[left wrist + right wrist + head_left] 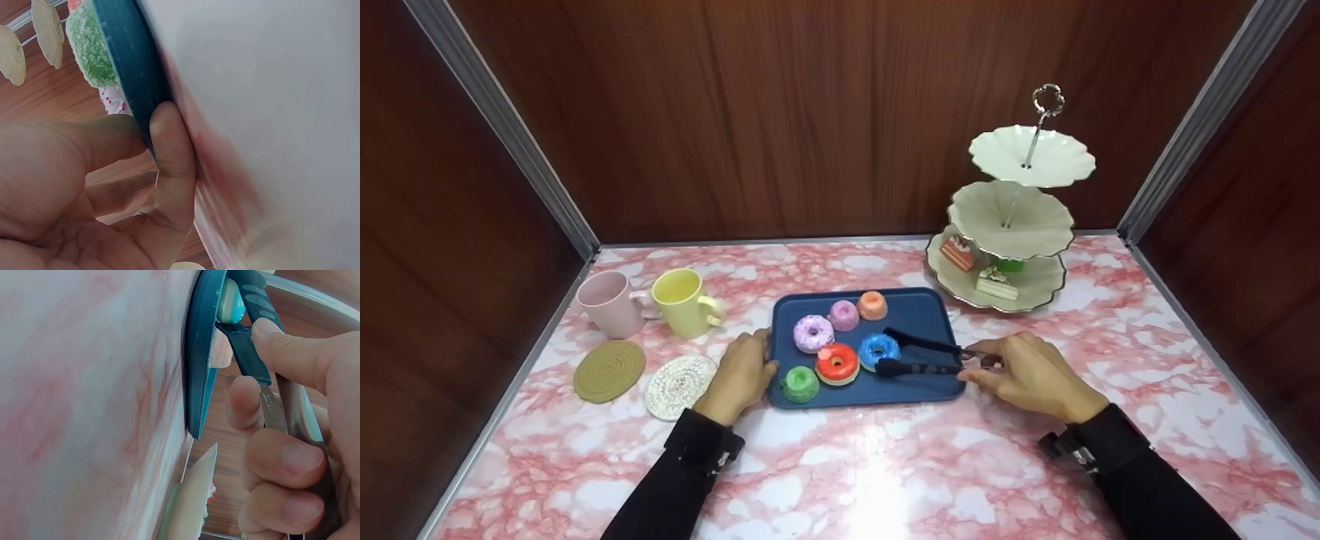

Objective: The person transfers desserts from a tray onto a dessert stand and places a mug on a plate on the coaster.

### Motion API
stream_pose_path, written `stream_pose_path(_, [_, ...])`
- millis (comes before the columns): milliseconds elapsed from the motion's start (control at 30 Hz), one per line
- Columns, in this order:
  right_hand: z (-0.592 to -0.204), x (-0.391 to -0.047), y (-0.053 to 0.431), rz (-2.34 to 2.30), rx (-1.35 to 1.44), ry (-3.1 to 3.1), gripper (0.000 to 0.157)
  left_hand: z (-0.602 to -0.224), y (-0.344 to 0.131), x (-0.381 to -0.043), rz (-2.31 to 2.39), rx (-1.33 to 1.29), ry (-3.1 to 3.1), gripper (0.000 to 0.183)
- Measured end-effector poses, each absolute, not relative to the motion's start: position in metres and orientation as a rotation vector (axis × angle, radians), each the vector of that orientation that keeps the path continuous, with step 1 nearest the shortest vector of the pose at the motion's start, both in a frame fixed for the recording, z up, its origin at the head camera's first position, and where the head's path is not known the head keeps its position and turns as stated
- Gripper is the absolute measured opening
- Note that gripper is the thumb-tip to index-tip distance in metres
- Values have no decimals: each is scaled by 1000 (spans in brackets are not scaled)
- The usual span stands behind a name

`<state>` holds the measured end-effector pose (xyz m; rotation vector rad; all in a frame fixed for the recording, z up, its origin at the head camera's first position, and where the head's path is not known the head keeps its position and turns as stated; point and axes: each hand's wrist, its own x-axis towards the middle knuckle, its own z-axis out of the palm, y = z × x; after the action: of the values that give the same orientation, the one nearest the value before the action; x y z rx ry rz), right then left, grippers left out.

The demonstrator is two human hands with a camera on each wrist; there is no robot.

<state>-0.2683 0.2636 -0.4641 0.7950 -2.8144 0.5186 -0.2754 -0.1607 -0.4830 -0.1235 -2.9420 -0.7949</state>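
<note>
My left hand (pixel 741 375) grips the left edge of a dark blue tray (pixel 921 311), a finger under its rim in the left wrist view. My right hand (pixel 1027 375) holds black-tipped tongs (pixel 919 369) over the tray's right half. Their spread tips lie on either side of a blue doughnut (pixel 867 346). Beside it on the tray are a red doughnut (pixel 826 370) and a lilac doughnut (pixel 802 337). A pink cake (pixel 844 316) and an orange cake (pixel 873 305) sit along the back, and a green cake (pixel 800 385) at the front left.
A three-tier stand (pixel 1011 217) rises behind the tray on the right, with cake slices (pixel 996 283) on its bottom plate. At left stand a pink mug (pixel 615 304) and a yellow mug (pixel 684 304), behind an olive coaster (pixel 610 371) and a white coaster (pixel 679 388).
</note>
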Motion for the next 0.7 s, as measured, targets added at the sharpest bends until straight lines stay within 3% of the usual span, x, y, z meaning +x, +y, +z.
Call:
stream_pose_path(333, [-465,-268,266,556,775,-2811,34,-483,-160,-276,-806,-126,-2932,56])
stream_pose_path(700, [-461,-268,267,607,796,-2822,23,-483,-161,-276,-811,-122,-2938,56])
